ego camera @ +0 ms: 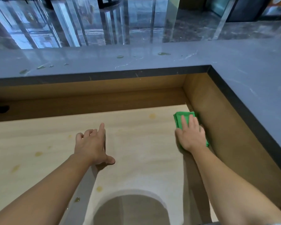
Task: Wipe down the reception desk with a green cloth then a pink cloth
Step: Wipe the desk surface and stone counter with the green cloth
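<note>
The reception desk has a pale wood lower surface [136, 143] and a raised grey stone counter [104, 60] around it. A folded green cloth [181, 116] lies flat in the lower surface's far right corner, against the brown side wall. My right hand [191, 135] presses down on the cloth with its fingers spread flat. My left hand [92, 145] rests on the pale surface near the middle, index finger stretched out, other fingers curled, holding nothing. No pink cloth is in view.
Yellowish stains dot the pale surface, such as one at the left [38, 153] and one near the back [152, 115]. Wet drops [120, 57] sit on the grey counter. A round cut-out [130, 210] opens at the surface's near edge. Beyond lies a glossy floor.
</note>
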